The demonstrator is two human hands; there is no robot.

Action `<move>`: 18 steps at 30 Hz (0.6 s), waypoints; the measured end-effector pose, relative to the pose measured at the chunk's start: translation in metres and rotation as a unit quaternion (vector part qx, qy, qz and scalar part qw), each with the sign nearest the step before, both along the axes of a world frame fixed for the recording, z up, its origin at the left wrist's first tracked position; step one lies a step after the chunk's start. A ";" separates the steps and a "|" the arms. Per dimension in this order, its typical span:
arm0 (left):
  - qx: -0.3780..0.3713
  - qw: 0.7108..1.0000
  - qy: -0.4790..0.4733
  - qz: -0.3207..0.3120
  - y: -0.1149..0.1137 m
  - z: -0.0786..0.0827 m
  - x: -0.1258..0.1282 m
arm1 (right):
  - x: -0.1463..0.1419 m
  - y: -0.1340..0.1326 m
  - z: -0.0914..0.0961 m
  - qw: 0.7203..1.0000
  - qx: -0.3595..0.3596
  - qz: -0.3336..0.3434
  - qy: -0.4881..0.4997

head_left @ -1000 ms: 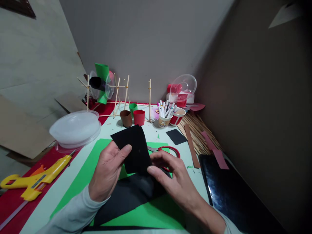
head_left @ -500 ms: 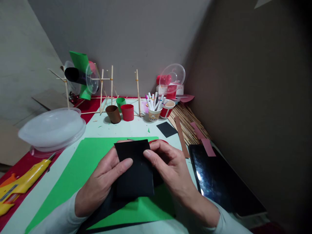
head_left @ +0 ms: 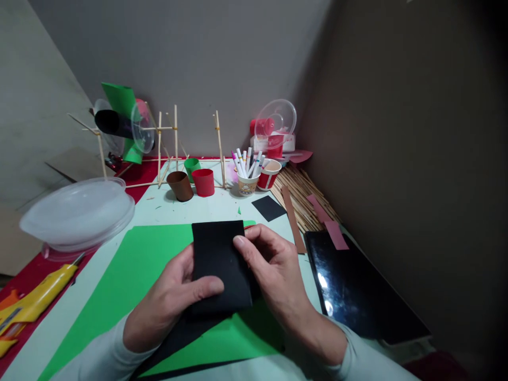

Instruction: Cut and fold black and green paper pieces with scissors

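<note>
Currently, the left hand [head_left: 169,299] grips a black paper rectangle [head_left: 218,256] between thumb and fingers, and the right hand [head_left: 278,272] pinches its upper right edge, above a large green paper sheet [head_left: 138,264]. The rectangle looks cut out but not rolled. Beyond, a brown paper cylinder [head_left: 180,187], a red paper cylinder [head_left: 204,183] and a green paper cylinder [head_left: 192,166] stand already formed.

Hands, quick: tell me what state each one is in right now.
Left hand: closed on the black paper, thumb across its front.
Right hand: closed on the same paper, pinching its right edge near the top.
</note>
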State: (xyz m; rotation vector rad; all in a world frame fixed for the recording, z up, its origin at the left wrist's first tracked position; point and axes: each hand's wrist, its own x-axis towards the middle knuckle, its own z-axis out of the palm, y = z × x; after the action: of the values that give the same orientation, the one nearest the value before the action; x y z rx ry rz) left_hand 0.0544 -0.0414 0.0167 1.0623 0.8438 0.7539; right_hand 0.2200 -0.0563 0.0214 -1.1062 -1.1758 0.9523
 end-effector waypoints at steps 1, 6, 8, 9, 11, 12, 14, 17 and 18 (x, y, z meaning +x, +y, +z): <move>-0.018 0.999 0.009 -0.043 0.000 0.000 0.000 | 0.000 0.001 -0.001 1.000 -0.002 -0.007 0.001; -0.023 0.988 0.091 -0.124 0.000 -0.002 0.006 | -0.001 0.004 -0.006 0.999 -0.008 -0.039 -0.027; -0.003 0.987 0.116 -0.111 -0.001 -0.003 0.008 | -0.001 0.004 -0.008 0.998 -0.009 -0.044 -0.042; 0.000 0.987 0.124 -0.101 -0.002 -0.003 0.008 | -0.001 0.004 -0.009 0.998 -0.009 -0.046 -0.048; -0.006 0.987 0.136 -0.087 -0.003 -0.005 0.008 | -0.002 0.003 -0.010 0.997 -0.007 -0.049 -0.059; -0.010 0.986 0.141 -0.084 -0.003 -0.006 0.007 | -0.003 0.002 -0.010 0.997 -0.002 -0.051 -0.063; -0.015 0.985 0.151 -0.085 -0.003 -0.009 0.006 | -0.003 0.001 -0.010 0.996 0.008 -0.054 -0.066; -0.015 0.982 0.162 -0.097 -0.002 -0.011 0.004 | -0.003 0.001 -0.009 0.998 0.014 -0.043 -0.050; -0.014 0.982 0.163 -0.100 -0.001 -0.011 0.003 | -0.002 0.002 -0.008 0.998 0.011 -0.036 -0.043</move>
State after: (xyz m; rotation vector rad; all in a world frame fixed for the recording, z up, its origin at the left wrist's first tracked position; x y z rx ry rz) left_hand 0.0577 -0.0428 0.0055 1.2432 1.0032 0.4024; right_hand 0.2180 -0.0546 0.0129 -1.1740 -1.2058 0.8412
